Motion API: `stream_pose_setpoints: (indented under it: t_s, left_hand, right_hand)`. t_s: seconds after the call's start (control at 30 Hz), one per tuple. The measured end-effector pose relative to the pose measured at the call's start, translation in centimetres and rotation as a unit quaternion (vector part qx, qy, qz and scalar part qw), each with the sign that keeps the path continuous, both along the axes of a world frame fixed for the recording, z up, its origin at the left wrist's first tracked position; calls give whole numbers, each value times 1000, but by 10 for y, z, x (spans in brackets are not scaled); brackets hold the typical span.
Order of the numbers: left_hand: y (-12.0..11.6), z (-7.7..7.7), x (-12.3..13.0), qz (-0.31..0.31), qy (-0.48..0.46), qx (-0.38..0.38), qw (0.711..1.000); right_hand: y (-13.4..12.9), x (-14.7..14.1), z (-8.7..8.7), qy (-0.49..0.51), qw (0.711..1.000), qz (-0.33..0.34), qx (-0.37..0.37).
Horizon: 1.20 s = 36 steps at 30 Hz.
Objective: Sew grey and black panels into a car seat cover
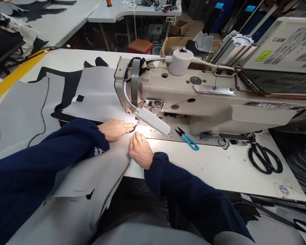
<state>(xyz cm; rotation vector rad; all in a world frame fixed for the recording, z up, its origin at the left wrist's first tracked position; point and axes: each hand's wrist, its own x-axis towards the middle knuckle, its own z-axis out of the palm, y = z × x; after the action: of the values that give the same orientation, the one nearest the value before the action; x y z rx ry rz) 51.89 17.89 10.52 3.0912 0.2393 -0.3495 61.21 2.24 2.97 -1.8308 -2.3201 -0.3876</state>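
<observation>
Grey fabric with dark edging lies under the head of the sewing machine and hangs over the table's front edge. My left hand rests flat on it, fingers stretched out toward the lit needle area. Closer to me, my right hand has its fingers bent and closed on the fabric's right edge. The needle and presser foot are mostly hidden behind the machine's lamp. Blue thread snips lie on the machine bed, to the right of my hands.
Black-handled scissors lie at the table's right. More grey panels and black pieces spread over the left side. A control panel stands at the upper right. Behind the machine are a cardboard box and a red-topped stool.
</observation>
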Motion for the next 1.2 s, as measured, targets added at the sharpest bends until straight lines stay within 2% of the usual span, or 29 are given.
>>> stream_pose_setpoints:
  t_s: [0.1, 0.23, 0.53, 0.8, 0.9, 1.0, 1.1, 1.13, 1.2]
  left_hand:
    - [-1, 7, 4, -23, 55, 6, 998]
    - [1, 10, 10, -7, 49, 5, 999]
    - [0, 0, 11, 46, 89, 30, 994]
    - [3, -15, 10, 49, 22, 62, 997]
    - [-2, -8, 9, 63, 1, 67, 996]
    - [-12, 8, -13, 33, -59, 65, 996]
    - [-15, 14, -66, -20, -103, -7, 994]
    - [-11, 11, -88, -16, -100, -32, 994]
    - [5, 1, -130, 59, -71, -33, 995]
  right_hand:
    - [5, 0, -4, 8, 1000, -5, 7]
    - [12, 3, -11, 3, 999, -23, 29]
    - [14, 2, -19, 10, 996, -55, 67]
    - [18, 5, -24, 55, 996, -52, 44]
    - [19, 10, -25, 67, 995, -57, 56]
    - [19, 14, -26, 66, 993, -63, 76]
    - [18, 16, -27, 81, 991, -63, 81]
    - [18, 16, -27, 89, 991, -63, 79]
    - [18, 17, -26, 107, 990, -63, 71]
